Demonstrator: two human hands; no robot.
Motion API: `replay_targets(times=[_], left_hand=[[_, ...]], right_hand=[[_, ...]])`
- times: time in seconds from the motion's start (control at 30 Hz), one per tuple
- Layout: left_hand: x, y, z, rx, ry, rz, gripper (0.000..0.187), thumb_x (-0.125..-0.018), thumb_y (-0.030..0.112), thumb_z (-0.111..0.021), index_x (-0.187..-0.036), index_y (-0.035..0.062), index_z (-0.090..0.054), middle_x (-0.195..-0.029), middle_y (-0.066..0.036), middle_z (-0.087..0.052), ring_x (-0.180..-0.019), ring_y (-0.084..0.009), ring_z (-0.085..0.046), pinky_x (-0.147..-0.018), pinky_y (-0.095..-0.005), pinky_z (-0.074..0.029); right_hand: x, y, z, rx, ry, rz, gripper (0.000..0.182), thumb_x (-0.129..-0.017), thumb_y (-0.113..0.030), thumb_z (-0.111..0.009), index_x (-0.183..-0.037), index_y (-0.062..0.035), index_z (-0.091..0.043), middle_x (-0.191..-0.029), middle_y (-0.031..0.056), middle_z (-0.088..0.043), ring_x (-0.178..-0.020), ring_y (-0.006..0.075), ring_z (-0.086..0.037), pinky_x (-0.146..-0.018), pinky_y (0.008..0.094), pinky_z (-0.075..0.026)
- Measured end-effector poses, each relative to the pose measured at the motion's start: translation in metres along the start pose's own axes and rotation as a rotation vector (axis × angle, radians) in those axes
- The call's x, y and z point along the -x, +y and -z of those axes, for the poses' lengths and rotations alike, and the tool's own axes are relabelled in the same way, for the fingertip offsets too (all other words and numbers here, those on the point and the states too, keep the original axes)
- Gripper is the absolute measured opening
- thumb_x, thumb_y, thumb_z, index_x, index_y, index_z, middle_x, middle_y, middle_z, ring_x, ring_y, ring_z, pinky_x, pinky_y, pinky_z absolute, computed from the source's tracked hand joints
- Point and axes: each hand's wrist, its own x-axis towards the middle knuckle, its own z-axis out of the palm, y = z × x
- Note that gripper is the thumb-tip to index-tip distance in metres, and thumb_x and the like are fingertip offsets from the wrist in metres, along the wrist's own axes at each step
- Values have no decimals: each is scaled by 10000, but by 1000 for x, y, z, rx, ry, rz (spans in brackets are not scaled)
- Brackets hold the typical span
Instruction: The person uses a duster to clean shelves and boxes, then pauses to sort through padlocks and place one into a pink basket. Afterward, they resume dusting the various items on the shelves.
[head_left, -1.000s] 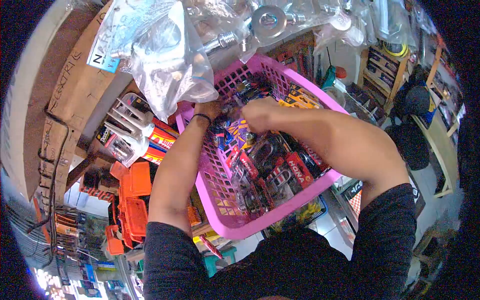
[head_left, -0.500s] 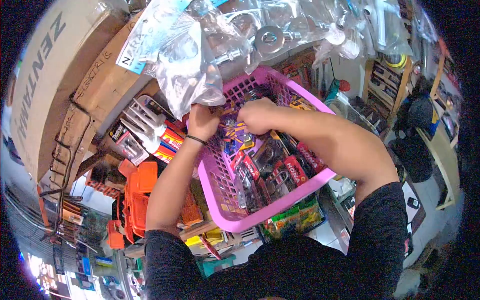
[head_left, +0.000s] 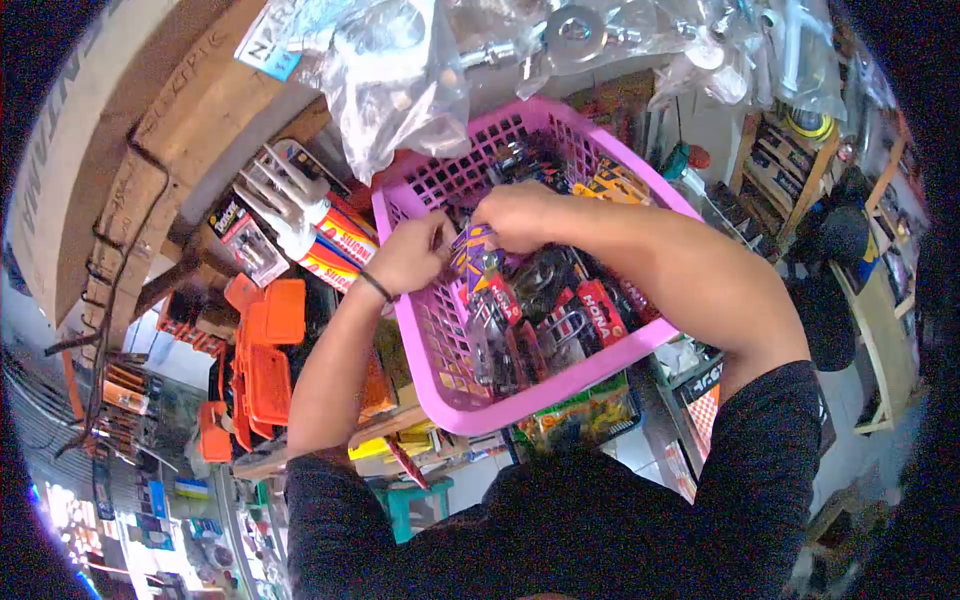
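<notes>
A pink plastic basket [head_left: 555, 400] holds several packaged hardware items. My right hand [head_left: 515, 217] is closed at the top of a purple-and-yellow packet [head_left: 470, 255] inside the basket. Just left of that packet, my left hand [head_left: 410, 255] has curled fingers near the basket's left side; what it holds, if anything, is hidden. Below both hands lie padlocks on red-and-black "HONA" cards [head_left: 600, 310]. Yellow-and-black packs [head_left: 615, 183] sit at the basket's right rear.
Clear plastic bags with metal fittings [head_left: 575, 35] hang above the basket. White-nozzled sealant tubes [head_left: 335, 235] and orange plastic boxes [head_left: 265, 370] stand to the left. A large cardboard box [head_left: 80, 150] is at the upper left. Wooden shelving [head_left: 790, 170] is at the right.
My view has shifted, so the basket's far part shows more. My left hand has come out from under the hanging bag and lowered slightly. The right hand stays over the packets.
</notes>
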Motion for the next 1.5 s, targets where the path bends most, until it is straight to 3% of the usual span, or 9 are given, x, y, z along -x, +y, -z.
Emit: replay_targets(times=[0.43,0.7,0.83,0.9,0.93,1.23,1.33,1.43,1.5], left_hand=[[-6,-12,-15,163,-83,-166,145,-663,154,-555,-730,27,-531,-617,-90,-550,-568,-188,-529,-566,-295,-423],[-4,-19,-17,145,-12,-123,142,-704,167,-517,-762,39,-538,-648,-105,-557,-611,-223,-547,-578,-317,-421],[-3,-16,-15,137,-90,-38,135,-775,128,-456,-800,17,-530,-708,-85,-563,-687,-149,-531,-655,-282,-419],[-1,-13,-13,96,-45,-51,152,-777,146,-451,-804,21,-533,-723,-92,-569,-692,-160,-540,-657,-277,-419],[-2,-17,-16,174,14,-80,201,-742,201,-484,-817,22,-537,-665,-140,-563,-629,-272,-551,-583,-356,-417],[15,-4,-15,270,577,-61,154,-732,108,-436,-769,-24,-506,-602,-189,-534,-575,-327,-546,-539,-368,-425],[30,10,-9,224,675,-20,125,-750,81,-431,-778,-20,-499,-586,-153,-547,-527,-270,-551,-512,-337,-429],[53,21,-14,707,725,26,89,-766,35,-430,-796,-14,-498,-637,-103,-560,-551,-168,-550,-515,-273,-434],[76,26,-19,607,867,-210,76,-780,3,-430,-819,-5,-496,-708,-63,-548,-632,-94,-524,-560,-221,-429]], right_hand=[[-6,4,-7,184,27,-37,155,-620,-131,-558,-740,-43,-602,-783,170,-585,-755,320,-567,-640,410,-453],[-2,4,3,297,-34,-21,179,-613,-106,-559,-778,-52,-602,-782,164,-586,-756,316,-567,-650,401,-451],[3,4,16,151,-4,111,170,-619,-112,-591,-776,-47,-583,-743,159,-575,-726,332,-552,-635,409,-433],[7,1,21,112,3,148,166,-626,-122,-604,-768,-41,-574,-730,163,-568,-714,339,-545,-627,412,-424],[7,-1,24,63,29,146,171,-635,-137,-613,-760,-31,-564,-725,173,-560,-714,343,-538,-621,410,-415],[11,-28,44,-154,215,176,213,-730,-200,-584,-829,-17,-537,-754,173,-556,-715,307,-541,-643,371,-404],[20,-40,53,-170,263,196,213,-727,-216,-577,-791,-17,-537,-730,169,-555,-689,302,-536,-631,369,-407],[42,-60,69,-190,259,225,224,-726,-234,-569,-770,-16,-546,-713,173,-555,-679,317,-535,-613,371,-410],[59,-78,73,-320,315,208,224,-739,-226,-565,-799,-10,-552,-695,161,-558,-631,260,-538,-591,348,-409]])
